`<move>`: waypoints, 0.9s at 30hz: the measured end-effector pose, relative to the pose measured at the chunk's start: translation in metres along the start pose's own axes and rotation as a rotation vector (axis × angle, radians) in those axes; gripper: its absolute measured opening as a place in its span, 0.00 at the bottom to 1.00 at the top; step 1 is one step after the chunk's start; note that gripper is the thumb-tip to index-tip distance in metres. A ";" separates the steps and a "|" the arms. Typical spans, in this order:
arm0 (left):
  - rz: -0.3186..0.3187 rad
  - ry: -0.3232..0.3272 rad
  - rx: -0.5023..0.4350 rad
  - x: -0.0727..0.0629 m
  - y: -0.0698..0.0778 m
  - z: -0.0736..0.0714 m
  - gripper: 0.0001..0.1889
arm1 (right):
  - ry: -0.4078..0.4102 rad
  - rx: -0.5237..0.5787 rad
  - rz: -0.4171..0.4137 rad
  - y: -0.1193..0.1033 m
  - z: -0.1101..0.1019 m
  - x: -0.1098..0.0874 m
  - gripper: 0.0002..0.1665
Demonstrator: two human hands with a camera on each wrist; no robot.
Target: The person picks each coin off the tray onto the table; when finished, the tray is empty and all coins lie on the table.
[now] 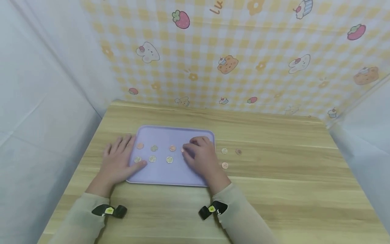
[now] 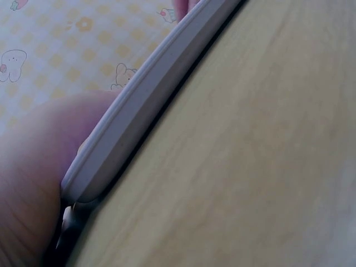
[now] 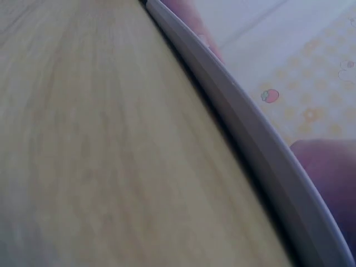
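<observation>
A shallow lilac tray (image 1: 155, 173) lies on the table, with several coins set out on it in two rows. My left hand (image 1: 117, 164) rests at the tray's left edge, fingers spread, its thumb reaching over the rim near a gold-coloured coin (image 1: 138, 159). Over the tray's right half, my right hand (image 1: 202, 156) has bent fingers, thumb and forefinger pinching a copper-coloured coin (image 1: 182, 149) at the upper row's right end; most of that coin is hidden. Left of it lies another copper coin (image 1: 172, 148). In both wrist views the tray's side wall (image 2: 139, 103) hides most of the hands.
Right of the tray, three loose coins lie on the wooden table (image 1: 283, 183): a gold one (image 1: 224, 150), a darker copper one (image 1: 238, 152) and a lighter copper one (image 1: 224, 165). A yellow checked cloth (image 1: 201, 44) hangs behind the table, with white sheets at both sides.
</observation>
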State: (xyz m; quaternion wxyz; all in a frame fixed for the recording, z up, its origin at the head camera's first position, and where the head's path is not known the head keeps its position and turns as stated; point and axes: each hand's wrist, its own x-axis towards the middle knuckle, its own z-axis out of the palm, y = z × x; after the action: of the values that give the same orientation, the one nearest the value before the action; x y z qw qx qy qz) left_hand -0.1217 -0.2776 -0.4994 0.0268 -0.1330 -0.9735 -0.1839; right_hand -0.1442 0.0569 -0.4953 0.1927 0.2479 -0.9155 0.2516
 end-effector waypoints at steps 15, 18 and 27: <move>-0.020 0.009 -0.002 -0.003 0.007 0.002 0.58 | -0.138 0.103 0.242 0.003 0.000 -0.001 0.10; -0.018 0.016 -0.005 -0.005 0.007 0.003 0.58 | -0.130 0.115 0.233 0.003 0.000 -0.001 0.09; -0.016 0.016 -0.003 -0.007 0.011 0.002 0.58 | -0.075 0.172 0.062 0.005 0.001 -0.004 0.07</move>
State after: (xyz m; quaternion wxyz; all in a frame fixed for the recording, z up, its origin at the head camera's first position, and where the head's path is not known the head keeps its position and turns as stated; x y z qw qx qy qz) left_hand -0.1124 -0.2685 -0.4979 0.0331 -0.1237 -0.9740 -0.1866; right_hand -0.1435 0.0614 -0.4997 0.1282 0.2442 -0.9044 0.3255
